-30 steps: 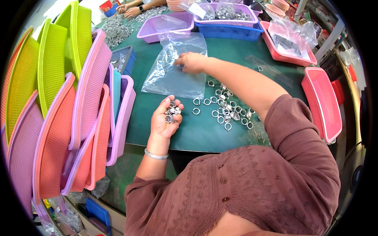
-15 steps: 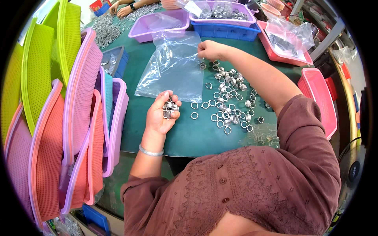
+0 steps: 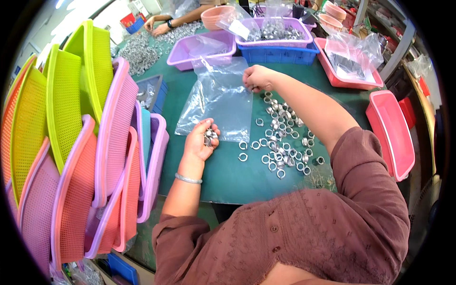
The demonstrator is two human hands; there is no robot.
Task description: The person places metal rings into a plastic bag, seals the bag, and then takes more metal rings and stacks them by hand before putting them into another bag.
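Note:
My left hand (image 3: 200, 141) is palm up with its fingers curled round a handful of small silvery metal rings (image 3: 211, 137), held over the near edge of a clear plastic bag (image 3: 221, 97). The bag lies flat on the green table. Farther off, my right hand (image 3: 260, 78) is closed in a pinch by the bag's right edge, with a bit of a metal ring showing under its fingertips. Loose metal rings (image 3: 285, 126) of the same kind, many with a gap in the band, lie scattered between the bag and my right forearm.
Stacked plastic baskets (image 3: 76, 171) crowd the left side. A purple tray (image 3: 178, 59), a blue crate (image 3: 280, 54) and a pink tray (image 3: 354, 83) line the back, with a pink basket (image 3: 382, 133) at the right. Another person's hands (image 3: 159, 28) are over a metal parts heap (image 3: 140, 54).
The view has shifted, so the table sits lower and farther right. My right hand has come down to the rings at the far end and closed there. My left hand keeps its handful.

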